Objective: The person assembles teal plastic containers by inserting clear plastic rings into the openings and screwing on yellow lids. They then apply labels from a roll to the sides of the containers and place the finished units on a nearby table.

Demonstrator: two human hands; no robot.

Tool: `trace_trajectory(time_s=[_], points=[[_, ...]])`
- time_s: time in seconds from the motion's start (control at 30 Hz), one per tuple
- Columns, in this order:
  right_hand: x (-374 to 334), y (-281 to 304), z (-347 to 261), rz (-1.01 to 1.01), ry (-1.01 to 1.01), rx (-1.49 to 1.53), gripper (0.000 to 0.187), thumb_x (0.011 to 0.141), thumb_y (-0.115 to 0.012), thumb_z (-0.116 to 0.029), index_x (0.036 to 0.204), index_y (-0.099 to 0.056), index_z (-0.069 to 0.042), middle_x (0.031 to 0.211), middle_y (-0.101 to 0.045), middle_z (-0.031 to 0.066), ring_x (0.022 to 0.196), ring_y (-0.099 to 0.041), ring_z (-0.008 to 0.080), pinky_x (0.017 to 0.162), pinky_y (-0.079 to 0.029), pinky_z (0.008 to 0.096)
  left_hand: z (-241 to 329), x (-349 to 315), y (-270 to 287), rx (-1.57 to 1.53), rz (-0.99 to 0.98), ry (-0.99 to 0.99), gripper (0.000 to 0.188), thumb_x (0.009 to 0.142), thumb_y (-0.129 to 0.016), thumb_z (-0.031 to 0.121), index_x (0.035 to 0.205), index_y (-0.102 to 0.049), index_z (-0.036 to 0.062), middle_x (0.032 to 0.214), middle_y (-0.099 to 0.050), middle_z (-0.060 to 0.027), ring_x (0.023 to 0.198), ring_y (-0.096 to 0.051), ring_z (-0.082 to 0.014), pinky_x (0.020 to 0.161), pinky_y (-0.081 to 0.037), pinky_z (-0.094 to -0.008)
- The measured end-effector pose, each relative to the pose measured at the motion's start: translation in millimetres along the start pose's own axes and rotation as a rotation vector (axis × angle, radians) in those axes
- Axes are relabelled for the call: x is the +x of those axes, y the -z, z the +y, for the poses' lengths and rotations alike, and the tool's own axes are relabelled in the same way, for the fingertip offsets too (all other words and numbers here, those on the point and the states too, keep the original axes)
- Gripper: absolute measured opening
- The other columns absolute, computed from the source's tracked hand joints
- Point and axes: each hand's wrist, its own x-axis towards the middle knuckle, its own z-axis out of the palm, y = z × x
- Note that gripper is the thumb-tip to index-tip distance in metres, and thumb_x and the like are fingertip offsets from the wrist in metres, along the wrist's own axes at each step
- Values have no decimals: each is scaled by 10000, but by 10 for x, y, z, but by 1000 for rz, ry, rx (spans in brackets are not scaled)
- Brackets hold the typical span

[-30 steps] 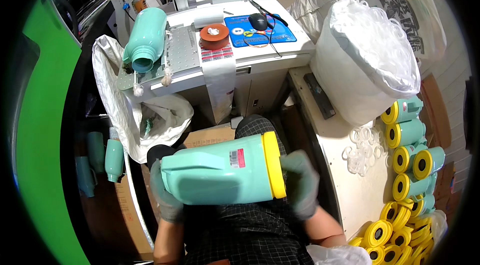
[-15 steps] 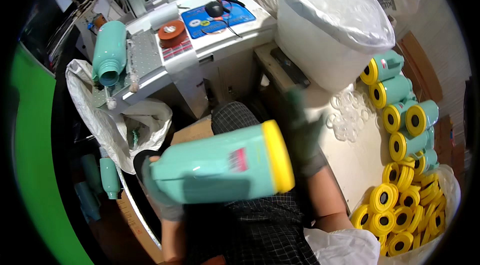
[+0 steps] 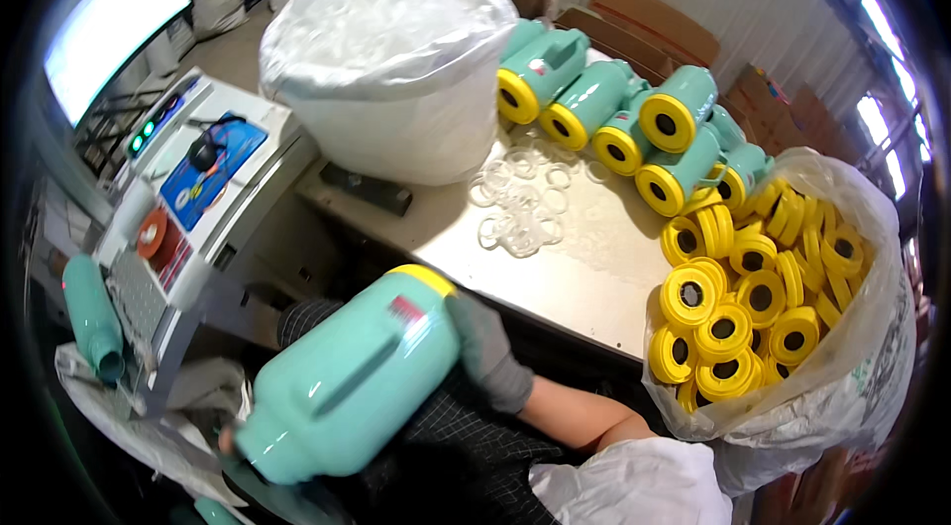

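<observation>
A teal plastic jug [image 3: 347, 376] with a handle and a yellow base ring lies tilted across my lap, its base end up toward the table. My left hand [image 3: 267, 490], gloved and partly hidden, is closed round the lower neck end. My right hand [image 3: 490, 352], in a grey glove, grips the side near the yellow base, its fingertips out of sight behind it. Beyond my right hand, clear rings [image 3: 520, 218] lie loose on the white table [image 3: 584, 297]. Yellow base caps [image 3: 723, 327] with dark centres fill a plastic bag to the right.
Several teal jugs with yellow bases [image 3: 669, 119] are stacked at the table's far side. A large white tub [image 3: 396, 119] of clear rings stands at its left. A white machine [image 3: 238, 198] is further left, with another teal bottle [image 3: 89, 312] on it.
My view has turned right. The jug has tilted, its yellow end up and away from me, and its handle now shows. My right hand, formerly apart and blurred, has closed on the base end.
</observation>
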Motion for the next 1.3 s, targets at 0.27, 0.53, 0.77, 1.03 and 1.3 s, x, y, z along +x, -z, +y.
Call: trace_trajectory(time_s=[0.27,0.53,0.77,1.03,1.3], points=[[233,3400,-597,439,811,943,617,1088,-465,-513,1543,-467,-97,1490,-573,103,1389,-538,310,1149,-473,477,-301,181,-98,579,-450,-730,601,1082,-513,387,1462,-456,-74,1558,-429,-322,1377,-538,-445,1120,-497,-505],[668,6449,-1624,910,959,685,467,1105,-455,-343,1491,-544,-97,1427,-631,134,1288,-631,276,1099,-518,423,-907,109,284,255,-239,126,479,1009,-638,174,1431,-512,-12,1322,-615,-174,1150,-623,-251,989,-500,-372],[1262,2549,695,486,243,142,432,1119,-469,-281,1467,-551,-39,1338,-650,115,1185,-640,216,1027,-513,345,-798,98,1386,653,428,152,567,950,-764,251,1411,-520,29,1247,-511,-135,1081,-561,-222,964,-520,-372],[193,-979,556,-300,382,-116,366,1124,-491,-162,1442,-540,15,1309,-647,80,1055,-629,126,950,-495,267,-2366,-914,4360,17,1297,745,685,902,-809,322,1416,-469,24,923,-635,-143,623,-612,-233,487,-510,-367],[149,-1702,602,-602,275,-389,296,1073,-616,-123,1328,-640,25,1226,-712,103,1026,-660,176,919,-538,309,-3374,-751,6049,-516,1504,540,500,995,-705,192,1430,-498,59,1231,-623,-143,1022,-631,-293,775,-622,-446]])
